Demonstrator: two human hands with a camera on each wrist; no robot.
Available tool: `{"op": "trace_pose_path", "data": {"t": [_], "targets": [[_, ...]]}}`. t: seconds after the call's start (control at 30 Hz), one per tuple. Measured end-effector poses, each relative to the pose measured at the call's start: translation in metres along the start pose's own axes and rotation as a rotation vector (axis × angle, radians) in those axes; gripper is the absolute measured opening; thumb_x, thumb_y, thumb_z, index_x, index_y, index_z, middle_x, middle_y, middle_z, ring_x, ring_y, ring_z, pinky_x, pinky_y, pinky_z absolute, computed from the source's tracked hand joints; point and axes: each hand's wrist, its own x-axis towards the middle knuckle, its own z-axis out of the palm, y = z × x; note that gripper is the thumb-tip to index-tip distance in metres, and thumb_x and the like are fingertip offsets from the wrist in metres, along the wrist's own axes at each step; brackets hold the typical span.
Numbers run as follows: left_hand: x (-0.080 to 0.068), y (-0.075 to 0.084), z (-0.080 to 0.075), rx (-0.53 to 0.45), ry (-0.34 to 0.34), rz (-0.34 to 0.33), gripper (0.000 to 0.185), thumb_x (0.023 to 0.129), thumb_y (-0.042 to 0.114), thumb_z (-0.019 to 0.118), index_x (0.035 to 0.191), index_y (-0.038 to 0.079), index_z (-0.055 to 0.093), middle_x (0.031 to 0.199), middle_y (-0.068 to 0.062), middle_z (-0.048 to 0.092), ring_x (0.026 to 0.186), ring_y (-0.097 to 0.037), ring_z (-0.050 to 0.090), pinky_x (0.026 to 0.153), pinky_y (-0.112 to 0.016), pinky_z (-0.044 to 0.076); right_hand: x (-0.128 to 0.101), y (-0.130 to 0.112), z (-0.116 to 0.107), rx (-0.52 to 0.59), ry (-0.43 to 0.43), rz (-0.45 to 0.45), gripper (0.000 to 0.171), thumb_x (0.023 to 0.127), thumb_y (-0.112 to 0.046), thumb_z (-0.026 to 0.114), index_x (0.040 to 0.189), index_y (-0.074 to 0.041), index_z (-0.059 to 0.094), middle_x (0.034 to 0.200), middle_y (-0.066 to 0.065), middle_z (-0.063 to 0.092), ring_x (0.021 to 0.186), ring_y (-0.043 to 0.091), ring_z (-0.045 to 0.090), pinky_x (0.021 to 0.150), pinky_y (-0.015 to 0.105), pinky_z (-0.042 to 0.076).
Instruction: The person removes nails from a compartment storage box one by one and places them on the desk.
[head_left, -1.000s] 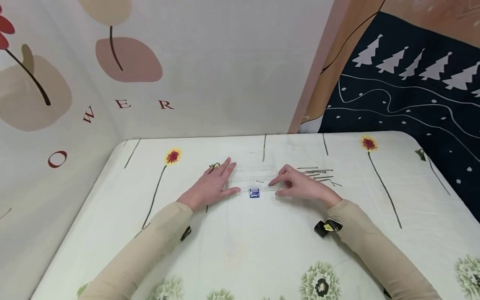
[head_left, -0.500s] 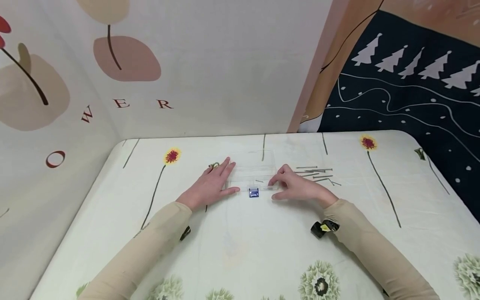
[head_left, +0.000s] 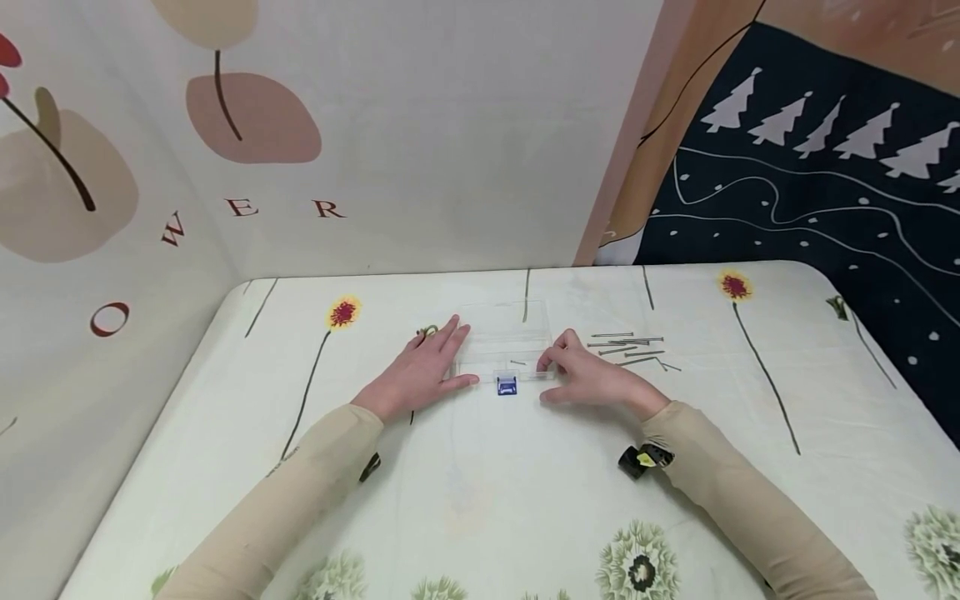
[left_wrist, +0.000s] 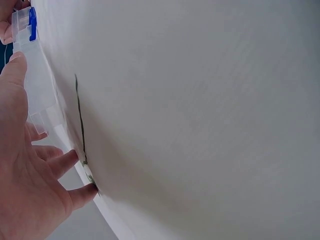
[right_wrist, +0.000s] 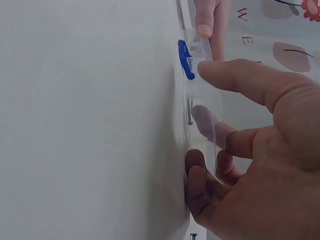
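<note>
A clear plastic box (head_left: 504, 342) with a blue latch (head_left: 507, 385) lies on the flowered tablecloth, one nail (head_left: 518, 362) inside it. My left hand (head_left: 438, 364) lies flat against the box's left end, fingers straight, its thumb touching the front edge (left_wrist: 37, 80). At the right end, my right hand (head_left: 561, 375) has curled fingers. In the right wrist view its thumb and index finger pinch the clear front wall (right_wrist: 205, 100) beside the latch (right_wrist: 186, 60).
Several loose nails (head_left: 630, 346) lie on the cloth just right of the box. A small green ring-like object (head_left: 427, 332) sits beyond my left fingertips. Patterned walls close the table (head_left: 480, 483) at the back and left.
My right hand has slid slightly left and its fingers have curled onto the box's right front edge. The left hand and box have stayed put.
</note>
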Motion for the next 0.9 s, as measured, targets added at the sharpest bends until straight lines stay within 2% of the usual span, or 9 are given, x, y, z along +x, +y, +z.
{"op": "trace_pose_path", "data": {"t": [0.27,0.53,0.9], "targets": [[-0.0004,0.0011,-0.0005,0.0,0.002,0.002,0.087,0.094,0.06,0.048,0.155,0.006,0.017,0.16,-0.015,0.009,0.144,-0.03,0.019,0.112,-0.055,0.015,-0.0026,0.0046,-0.0045,0.024,0.027,-0.032,0.032,0.083,-0.01,0.075,0.114,-0.003,0.068,0.101,0.01,0.039,0.091,0.021,0.043,0.081,0.035,0.038],[-0.0004,0.0,0.0008,0.013,-0.006,-0.006,0.086,0.094,0.061,0.046,0.155,0.007,0.016,0.16,-0.013,0.007,0.144,-0.029,0.018,0.113,-0.054,0.014,-0.0009,0.0033,-0.0068,0.002,0.044,-0.047,0.031,0.08,-0.009,0.077,0.109,0.0,0.073,0.096,0.007,0.04,0.09,0.019,0.044,0.086,0.033,0.041],[0.0003,-0.0015,0.0019,0.022,0.011,0.013,0.084,0.095,0.059,0.046,0.155,0.007,0.017,0.16,-0.014,0.009,0.143,-0.03,0.02,0.112,-0.055,0.016,0.002,0.0027,-0.0012,0.022,0.054,-0.024,0.024,0.078,-0.007,0.078,0.101,-0.001,0.072,0.097,0.009,0.037,0.087,0.021,0.044,0.079,0.033,0.039]]}}
